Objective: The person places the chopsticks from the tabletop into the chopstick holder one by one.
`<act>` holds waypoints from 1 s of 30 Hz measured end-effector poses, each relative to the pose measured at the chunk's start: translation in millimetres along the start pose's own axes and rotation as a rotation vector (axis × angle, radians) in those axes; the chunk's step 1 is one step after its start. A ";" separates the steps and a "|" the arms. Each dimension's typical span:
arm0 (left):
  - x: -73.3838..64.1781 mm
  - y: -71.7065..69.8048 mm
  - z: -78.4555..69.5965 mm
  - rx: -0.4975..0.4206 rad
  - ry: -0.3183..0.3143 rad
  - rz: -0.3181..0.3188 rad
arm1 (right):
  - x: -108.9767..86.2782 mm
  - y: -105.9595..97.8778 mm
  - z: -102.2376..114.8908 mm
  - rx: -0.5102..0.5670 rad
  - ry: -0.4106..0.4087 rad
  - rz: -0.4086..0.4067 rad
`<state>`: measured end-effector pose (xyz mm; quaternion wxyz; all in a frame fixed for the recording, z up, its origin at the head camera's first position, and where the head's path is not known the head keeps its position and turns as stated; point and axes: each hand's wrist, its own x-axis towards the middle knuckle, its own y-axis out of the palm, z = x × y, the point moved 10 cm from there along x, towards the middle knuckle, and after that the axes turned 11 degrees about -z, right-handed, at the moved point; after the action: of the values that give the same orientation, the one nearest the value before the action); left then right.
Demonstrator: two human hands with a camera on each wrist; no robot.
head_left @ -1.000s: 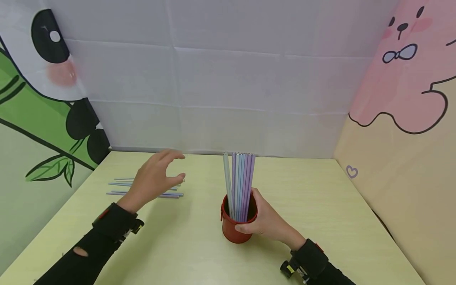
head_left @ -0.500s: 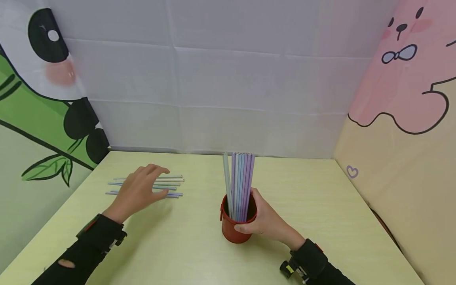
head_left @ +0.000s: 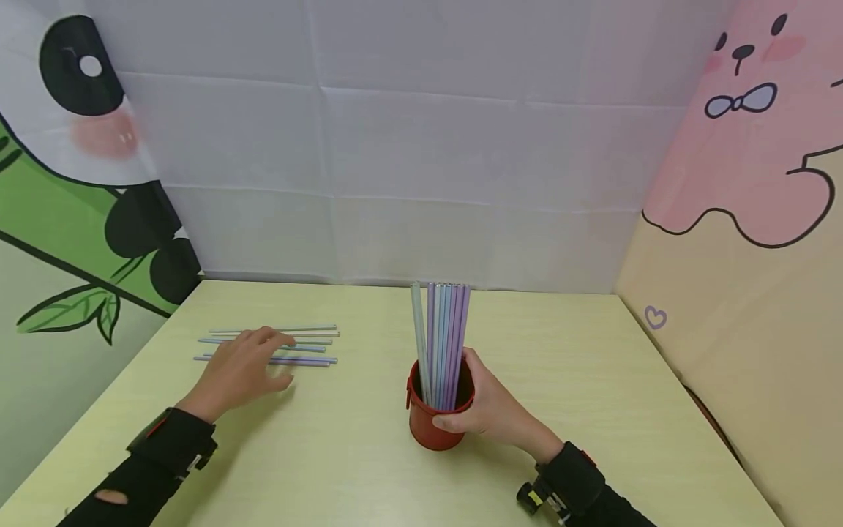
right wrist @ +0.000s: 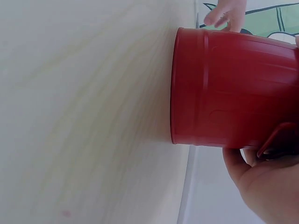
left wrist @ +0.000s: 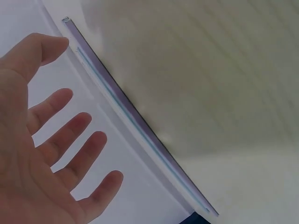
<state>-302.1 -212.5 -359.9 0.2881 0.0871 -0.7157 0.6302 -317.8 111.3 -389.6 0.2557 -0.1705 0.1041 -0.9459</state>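
Note:
Several thin straws [head_left: 303,361] in purple, blue and pale green lie side by side at the table's left. My left hand [head_left: 240,369] hovers over their near side, thumb and fingers spread, holding nothing. In the left wrist view, a purple straw [left wrist: 126,103] lies beyond the fingertips [left wrist: 96,140], apart from them. With my right hand [head_left: 494,402] I grip the side of a small red bucket [head_left: 435,428], thumb on its front. A bundle of straws [head_left: 448,337] stands in it, purple and blue, with a pale green one leaning at the left. The bucket [right wrist: 229,88] also fills the right wrist view.
The pale wooden table [head_left: 369,476] meets a white cloth backdrop [head_left: 408,146] at its far edge. A panel with a pink cartoon bear [head_left: 737,168] borders the right side. At the left is a green and white cartoon panel [head_left: 66,212].
My left hand has moved left, down and nearer, from above the straws' right part to their near side. My right hand keeps its grip on the bucket, which has hardly moved.

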 end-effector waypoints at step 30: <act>-8.0 23.4 -13.5 -0.092 -0.001 0.165 | -10.0 -11.8 30.7 0.018 0.057 0.016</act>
<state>-302.9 -197.1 -383.5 0.2384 0.0150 -0.7488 0.6183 -303.5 123.1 -360.7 0.2618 -0.1403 0.1043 -0.9492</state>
